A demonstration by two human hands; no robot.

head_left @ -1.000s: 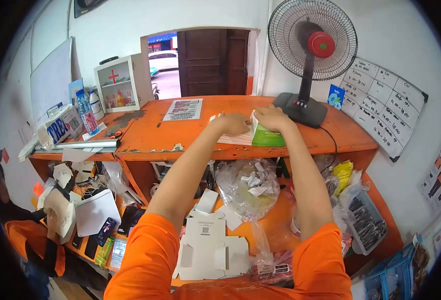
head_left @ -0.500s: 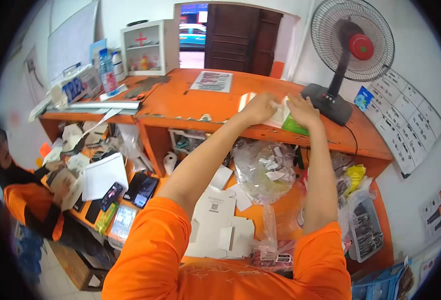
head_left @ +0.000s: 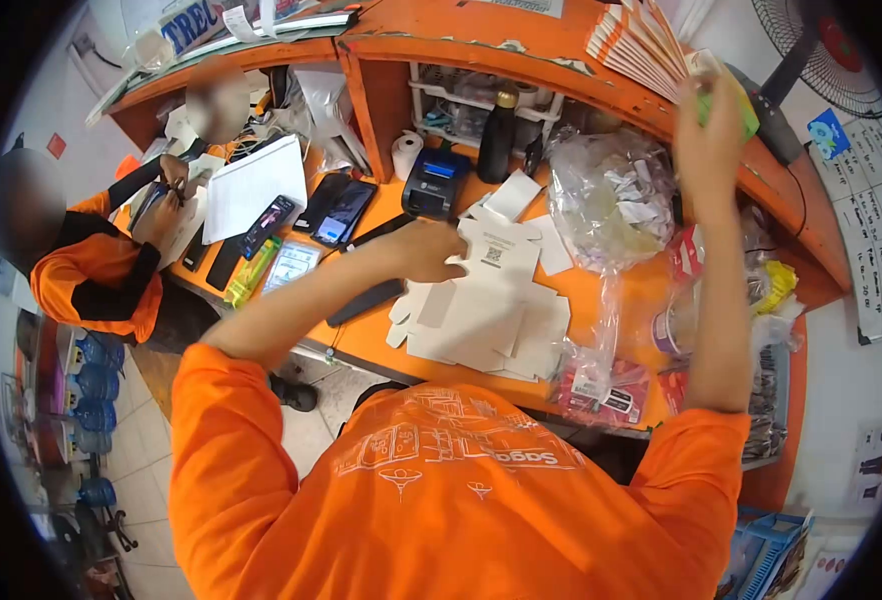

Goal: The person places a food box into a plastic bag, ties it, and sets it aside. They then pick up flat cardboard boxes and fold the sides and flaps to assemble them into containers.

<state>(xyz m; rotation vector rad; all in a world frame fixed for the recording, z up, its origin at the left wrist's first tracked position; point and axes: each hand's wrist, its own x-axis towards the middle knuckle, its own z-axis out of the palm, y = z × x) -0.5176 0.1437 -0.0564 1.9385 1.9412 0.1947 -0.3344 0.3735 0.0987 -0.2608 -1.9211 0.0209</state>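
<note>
Right hand is raised over the far side of the table, fingers clenched on a fanned stack of thin packets with a green one at the bottom edge of the fan. Left hand is low, fingers curled loosely and resting on the near edge of the flat die-cut cartons lying on the table; I cannot tell whether it pinches the top sheet or only presses it. A clear bag of paper scraps sits just beside the cartons, under the raised fan. A small black printer and two phones lie to the left of them. Judgement: the fan is splayed and gripped at one corner only, so a firm pinch near the base should keep packets from sliding out; holding the top carton flat with the left gives a steady landing spot clear of the bag. A seated person's sleeve is well apart at the left.
</note>
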